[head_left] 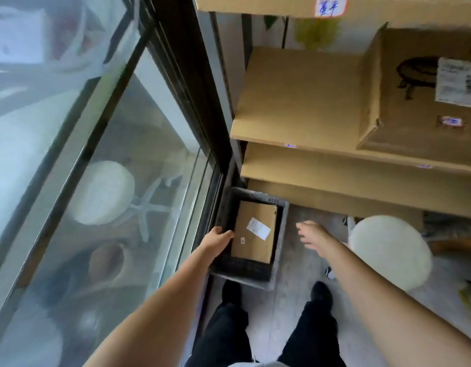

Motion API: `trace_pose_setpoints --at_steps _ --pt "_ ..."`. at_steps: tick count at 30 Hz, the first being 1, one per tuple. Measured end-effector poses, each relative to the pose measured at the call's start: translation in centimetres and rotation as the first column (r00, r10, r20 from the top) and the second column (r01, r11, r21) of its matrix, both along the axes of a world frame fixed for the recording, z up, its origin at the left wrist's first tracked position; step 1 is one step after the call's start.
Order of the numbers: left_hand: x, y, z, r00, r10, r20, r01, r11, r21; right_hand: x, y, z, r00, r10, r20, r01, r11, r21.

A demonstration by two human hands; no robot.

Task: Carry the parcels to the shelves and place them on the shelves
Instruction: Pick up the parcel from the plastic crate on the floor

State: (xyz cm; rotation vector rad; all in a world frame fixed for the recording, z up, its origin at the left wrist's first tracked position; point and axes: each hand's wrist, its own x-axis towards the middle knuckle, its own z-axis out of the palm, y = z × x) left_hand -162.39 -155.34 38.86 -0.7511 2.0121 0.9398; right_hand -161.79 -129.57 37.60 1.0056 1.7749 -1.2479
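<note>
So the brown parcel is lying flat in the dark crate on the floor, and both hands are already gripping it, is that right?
Not quite. In the head view the parcel does lie flat in the crate on the floor, but only the left hand is at its edge; the right hand hangs open beside the crate.

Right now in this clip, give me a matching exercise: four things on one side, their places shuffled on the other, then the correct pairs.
Things:
1. small parcel
2. large box
3. left hand
4. white stool

Places:
A. on the middle shelf, right side
B. on the floor under the person's right arm
C. lying in the dark crate on the floor
D. at the small parcel's left edge, inside the crate

Pairs: 1-C, 2-A, 3-D, 4-B
</note>
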Motion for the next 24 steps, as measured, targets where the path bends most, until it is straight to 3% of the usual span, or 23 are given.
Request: trace_pose_setpoints --at_steps 8,15,24 --pt "-0.5 -4.1 -10.5 0.987 -0.146 0.066 0.147 0.989 0.002 0.4 -7.2 -8.8 0.987 0.155 0.050 -0.160 0.979 0.129" --pt "-1.4 -4.4 -25.6 0.980 -0.178 0.090 0.181 0.983 -0.026 0.7 -9.1 -23.9 0.996 0.067 0.064 -0.074 0.990 0.118" --pt "-2.0 -4.0 -44.4 0.939 -0.341 0.036 0.343 0.933 -0.105 2.4 -10.5 -43.5 0.991 0.034 0.130 -0.050 0.992 0.119"
